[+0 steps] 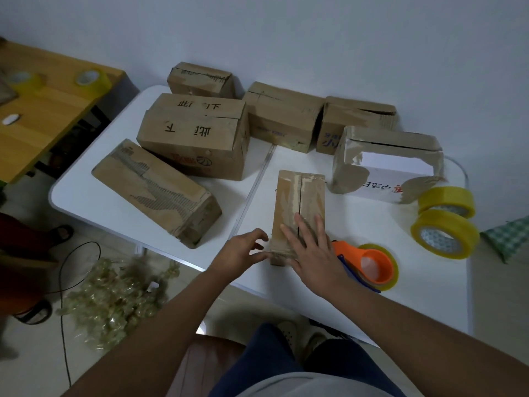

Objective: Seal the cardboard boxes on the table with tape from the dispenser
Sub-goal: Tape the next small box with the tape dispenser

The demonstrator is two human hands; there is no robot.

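Cardboard, worn and soft-edged: the narrow box (299, 207) near the table (357, 224) front looks light and could slide. Right hand (310, 247) presses flat, fingers spread, on its top; left hand (240, 250), loosely curled, touches its near corner.

A person's right hand (310, 247) presses flat on a narrow cardboard box (297, 202) on a white table (400, 282), the left hand (240, 252) touching its near corner. An orange tape dispenser (369, 266) lies just beside it; two yellow tape rolls (445, 222) sit farther right.
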